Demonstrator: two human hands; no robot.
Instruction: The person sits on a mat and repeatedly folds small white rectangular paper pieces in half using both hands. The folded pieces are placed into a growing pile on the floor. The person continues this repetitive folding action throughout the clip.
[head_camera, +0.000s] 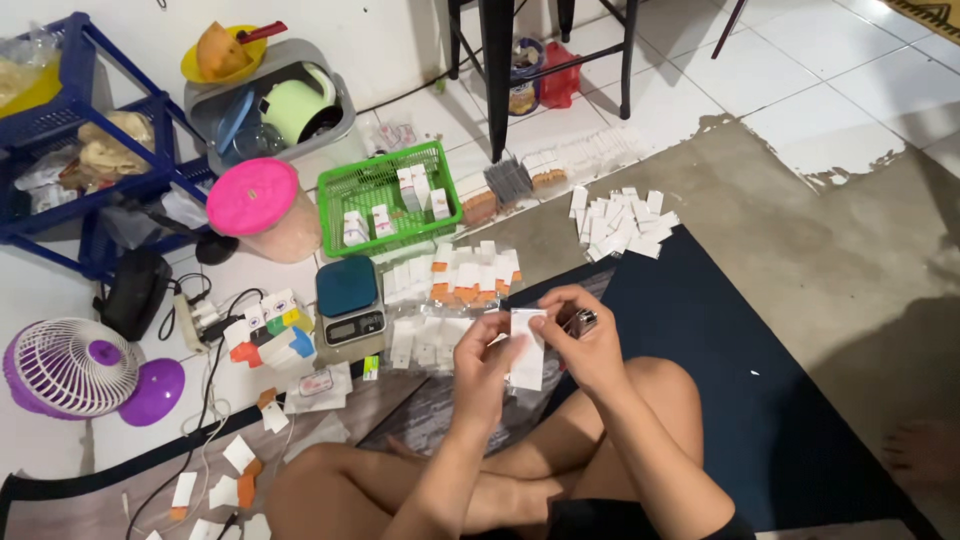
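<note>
Bare forearms and bare crossed legs, dark shorts at the hips.

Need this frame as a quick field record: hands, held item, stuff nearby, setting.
setting: person seated cross-legged on a dark blue mat on a tiled floor
left hand: grips the left edge of a small white carton
right hand: holds the carton's right edge; something small and metallic shows behind its fingers, unclear what
ahead of hands: rows of flat white and orange cartons
scale: small digital scale, left of the rows
basket: green basket holding a few small boxes
loose pile: white cartons, far right
far left: purple fan
</note>
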